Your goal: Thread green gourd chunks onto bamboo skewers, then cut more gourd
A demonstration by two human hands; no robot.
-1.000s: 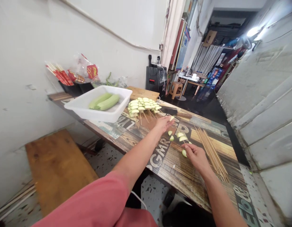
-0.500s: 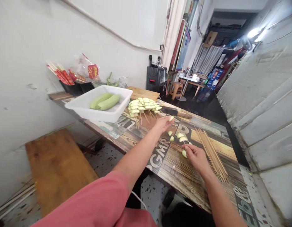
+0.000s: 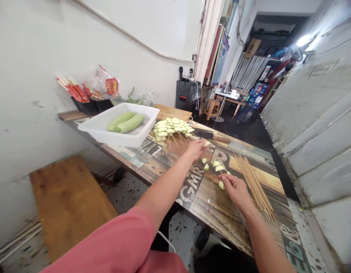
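My left hand point(image 3: 195, 148) reaches out over the table and pinches a pale green vegetable slice point(image 3: 206, 143) at its fingertips. My right hand point(image 3: 235, 188) is closed on another vegetable slice point(image 3: 221, 185) nearer to me, with what looks like a thin skewer through it. A few loose slices point(image 3: 216, 165) lie on the printed tabletop point(image 3: 192, 185) between the two hands. A bundle of bare bamboo skewers point(image 3: 253, 184) lies just right of my right hand. A pile of finished vegetable skewers point(image 3: 172, 127) rests beyond my left hand.
A white tub point(image 3: 107, 132) holding two whole green vegetables point(image 3: 126, 122) stands at the table's far left. A knife point(image 3: 212, 134) and a wooden board point(image 3: 172, 112) lie behind the pile. A wooden bench point(image 3: 67, 197) stands below left. A wall point(image 3: 320, 125) runs close on the right.
Almost nothing has moved. My left hand has crept slightly farther out with its slice, and my right hand has stayed closed on its slice in the same place.
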